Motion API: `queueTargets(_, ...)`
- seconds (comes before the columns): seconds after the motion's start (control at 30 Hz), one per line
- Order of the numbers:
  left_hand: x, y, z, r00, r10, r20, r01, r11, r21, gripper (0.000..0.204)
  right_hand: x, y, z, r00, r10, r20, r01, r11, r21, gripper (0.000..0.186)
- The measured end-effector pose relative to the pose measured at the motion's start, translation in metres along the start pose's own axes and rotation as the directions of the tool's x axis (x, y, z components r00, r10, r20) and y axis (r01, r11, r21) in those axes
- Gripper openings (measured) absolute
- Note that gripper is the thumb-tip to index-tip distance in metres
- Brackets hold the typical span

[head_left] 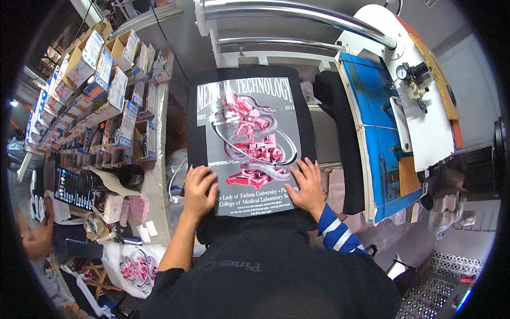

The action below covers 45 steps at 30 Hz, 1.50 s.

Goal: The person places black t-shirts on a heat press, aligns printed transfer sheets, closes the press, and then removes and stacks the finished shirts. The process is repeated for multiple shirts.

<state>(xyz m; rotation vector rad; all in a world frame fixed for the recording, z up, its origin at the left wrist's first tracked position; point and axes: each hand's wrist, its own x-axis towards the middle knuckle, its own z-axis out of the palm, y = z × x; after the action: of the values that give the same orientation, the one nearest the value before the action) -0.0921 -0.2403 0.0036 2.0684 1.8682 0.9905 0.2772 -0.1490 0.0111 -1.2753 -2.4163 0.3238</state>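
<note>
A black T-shirt (pixel 197 139) lies spread over a platen in front of me. On its chest sits a large grey rectangular print (pixel 215 154) with pink machine shapes, a coiled snake and white lettering. My left hand (pixel 201 190) rests at the print's lower left edge, fingers stretched out. My right hand (pixel 309 183) lies at the lower right edge, fingers spread, the thumb over the print. Neither hand grips anything. Whether the print is a loose film or bonded to the cloth I cannot tell.
A heat press with chrome bars (pixel 297 16) stands behind; its blue plate (pixel 377 133) and gauge (pixel 402 72) are at right, beside black cloth (pixel 346 154). Stacked boxes (pixel 119 114), a screen (pixel 74 189) and a printed sheet (pixel 114 260) are at left. Another person's hand (pixel 38 234) shows far left.
</note>
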Motion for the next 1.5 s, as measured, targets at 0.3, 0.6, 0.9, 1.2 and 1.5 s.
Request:
queueTargets(0.3, -0.021, 0.013, 0.004, 0.997, -0.010, 0.082, 0.001, 0.994, 0.107, 0.060, 0.000, -0.003, -0.001, 1.000, -0.001, -0.025, 0.001, 1.000, 0.007, 0.056)
queueTargets(0.6, -0.023, 0.014, 0.004, 0.998, -0.018, 0.068, 0.011, 0.995, 0.101, 0.059, -0.003, 0.000, 0.002, 0.999, -0.008, -0.043, 0.007, 1.000, -0.019, 0.054)
queueTargets(0.9, -0.023, 0.013, 0.006, 0.998, -0.012, 0.064, 0.004, 0.993, 0.120, 0.059, -0.002, -0.002, 0.002, 0.998, -0.001, -0.059, 0.000, 1.000, -0.015, 0.053)
queueTargets(1.2, -0.026, 0.011, 0.005, 0.998, -0.006, 0.058, 0.000, 0.996, 0.091, 0.058, -0.003, -0.005, 0.003, 0.998, 0.009, -0.063, -0.011, 1.000, -0.017, 0.053)
queueTargets(1.5, -0.024, 0.013, 0.007, 0.999, -0.007, 0.052, 0.002, 0.994, 0.105, 0.058, -0.005, 0.000, 0.004, 0.996, -0.013, -0.083, 0.012, 1.000, -0.020, 0.052)
